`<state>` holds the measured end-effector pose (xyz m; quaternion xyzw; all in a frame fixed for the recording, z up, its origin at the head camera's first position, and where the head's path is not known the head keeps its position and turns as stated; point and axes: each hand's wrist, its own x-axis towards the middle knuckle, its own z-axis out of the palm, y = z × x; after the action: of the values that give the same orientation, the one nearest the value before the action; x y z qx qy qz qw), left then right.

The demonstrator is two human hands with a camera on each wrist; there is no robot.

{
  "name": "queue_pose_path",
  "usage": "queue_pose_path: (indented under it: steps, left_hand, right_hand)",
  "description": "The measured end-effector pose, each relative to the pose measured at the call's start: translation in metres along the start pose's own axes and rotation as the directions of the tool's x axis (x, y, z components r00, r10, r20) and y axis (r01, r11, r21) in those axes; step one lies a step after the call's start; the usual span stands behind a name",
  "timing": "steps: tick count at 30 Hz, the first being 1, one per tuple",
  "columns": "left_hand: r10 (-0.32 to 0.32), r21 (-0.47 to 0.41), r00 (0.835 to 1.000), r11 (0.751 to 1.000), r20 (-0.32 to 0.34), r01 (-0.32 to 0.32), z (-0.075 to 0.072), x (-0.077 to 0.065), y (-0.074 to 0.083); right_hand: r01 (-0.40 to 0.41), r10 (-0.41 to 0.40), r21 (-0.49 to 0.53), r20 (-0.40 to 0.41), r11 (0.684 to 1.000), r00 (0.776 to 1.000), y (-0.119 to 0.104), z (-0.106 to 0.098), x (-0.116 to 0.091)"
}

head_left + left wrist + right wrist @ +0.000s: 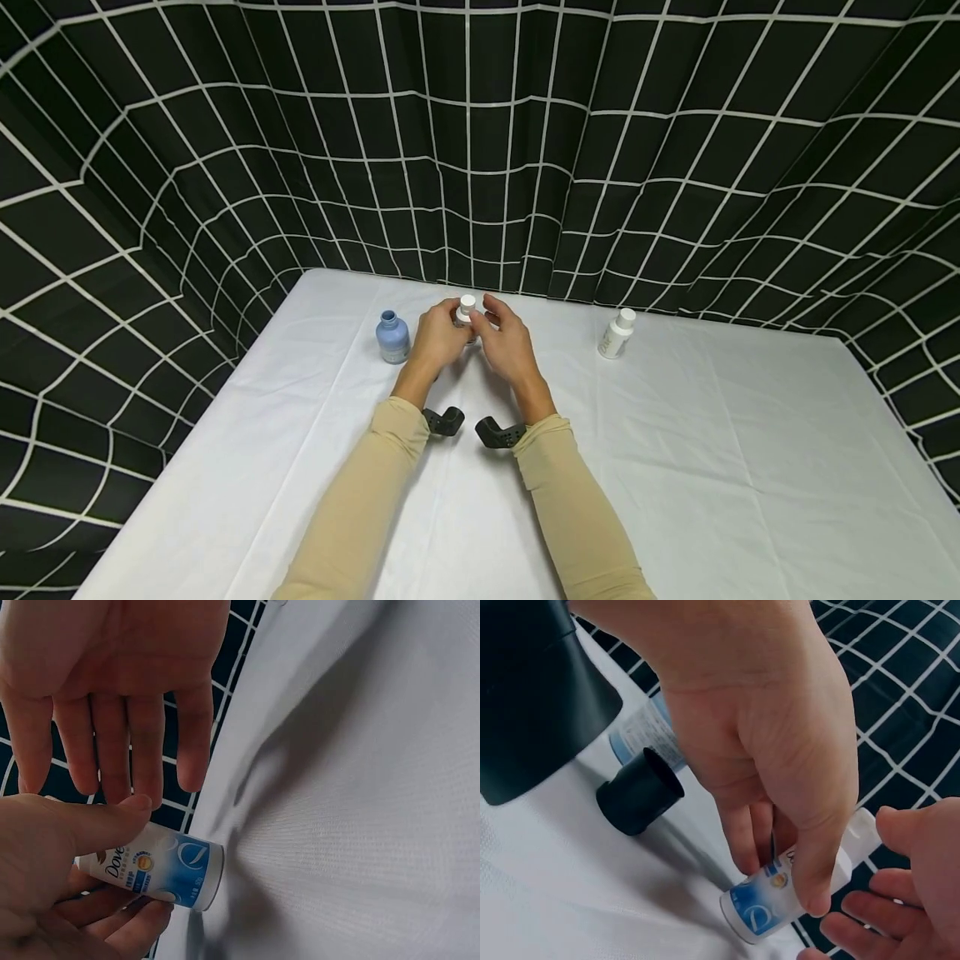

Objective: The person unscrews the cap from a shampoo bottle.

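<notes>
My left hand (pixel 442 335) grips a small Dove bottle (pixel 187 862) with a white cap (pixel 468 301) and a white-and-blue label. In the left wrist view, the thumb lies along one side and curled fingers wrap the other. Its base is just above or on the tablecloth; I cannot tell which. Close beside the cap is my right hand (pixel 508 340), its fingers (pixel 112 742) extended and loosely spread, holding nothing. Left of the left hand stands a light blue bottle (pixel 393 340), its narrow neck upward; part of it shows behind the left hand in the right wrist view.
Further right, a white bottle (pixel 615 335) with a white cap stands on the white tablecloth (pixel 660 467). A black curtain (pixel 480 150) with a white grid rises behind the table's back edge. Black devices (pixel 498 433) are strapped to both wrists.
</notes>
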<state>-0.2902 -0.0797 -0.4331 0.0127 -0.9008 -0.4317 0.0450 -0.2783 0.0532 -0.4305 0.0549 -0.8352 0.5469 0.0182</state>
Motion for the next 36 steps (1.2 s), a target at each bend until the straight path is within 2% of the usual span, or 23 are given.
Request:
queue_pose_path:
  steps: [9,15,21,24,30,36]
  left_hand:
    - [0.061,0.025,0.998,0.998,-0.017,-0.060,0.003,-0.002,-0.002]
    - [0.091,0.024,0.996,0.996,-0.016,-0.091,0.006,-0.004,0.000]
    - [0.100,0.009,0.995,0.995,-0.023,-0.100,0.008,-0.006,0.004]
    - [0.109,-0.012,0.994,0.994,-0.027,-0.110,0.010,-0.008,0.007]
    - [0.115,-0.111,0.993,0.987,-0.008,-0.115,0.015,-0.010,0.017]
    - [0.123,-0.209,0.992,0.970,-0.005,-0.121,0.016,-0.013,0.030]
  right_hand:
    - [-0.002,0.004,0.026,-0.047,1.000,0.999,0.001,0.001,-0.002]
    - [-0.002,0.003,0.011,-0.070,1.000,0.998,0.002,-0.001,-0.003]
    - [0.028,-0.031,-0.030,-0.098,0.999,0.995,0.000,-0.005,-0.003]
    - [0.055,-0.063,-0.072,-0.118,0.996,0.991,-0.003,-0.010,-0.004]
    - [0.098,-0.115,-0.120,-0.146,0.988,0.983,-0.012,-0.027,-0.006]
    - [0.142,-0.163,-0.137,-0.156,0.980,0.974,-0.021,-0.045,-0.012]
